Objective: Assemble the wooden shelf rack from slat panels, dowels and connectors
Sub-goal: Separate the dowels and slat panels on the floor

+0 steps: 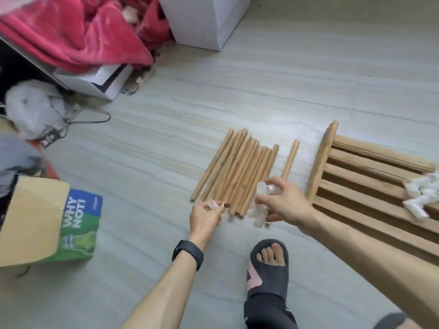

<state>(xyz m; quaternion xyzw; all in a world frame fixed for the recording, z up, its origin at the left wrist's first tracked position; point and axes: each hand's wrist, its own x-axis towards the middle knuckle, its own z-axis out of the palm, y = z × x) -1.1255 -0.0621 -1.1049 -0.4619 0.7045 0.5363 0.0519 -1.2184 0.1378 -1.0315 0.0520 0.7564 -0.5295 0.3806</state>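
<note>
- Nearest to the person, a foot in a dark slipper (269,262) is planted on the pale floor (285,91), just short of the two hands.
- Off to the near left stands a paper bag (78,224) printed "WHY NOT!", well apart from the work.
- The dowels (237,172) lie side by side in a loose bundle in the middle of the floor. Their near ends are partly covered by the hands and by clear plastic pieces.
- One single dowel (289,160) lies apart, just right of the bundle, its near end hidden behind the right hand.
- To the right the slat panels (370,186) lie stacked flat, with a heap of white connectors (420,198) on top at the right edge.
- Farther left are a wire hanger (95,117) and a white fluffy bundle (31,108). Beyond them are a red blanket (78,32) and a white box (204,17).
- The left hand (205,216), with a black wristband (187,254) on its wrist, reaches to the near left corner of the bundle. Its fingers are curled and pinch a clear connector (215,205).
- The right hand (282,201) reaches in from the right, palm down, over the near right ends of the bundle. Its thumb and forefinger pinch the top of a cluster of clear connectors (257,216), and the other fingers curl around the rest.
</note>
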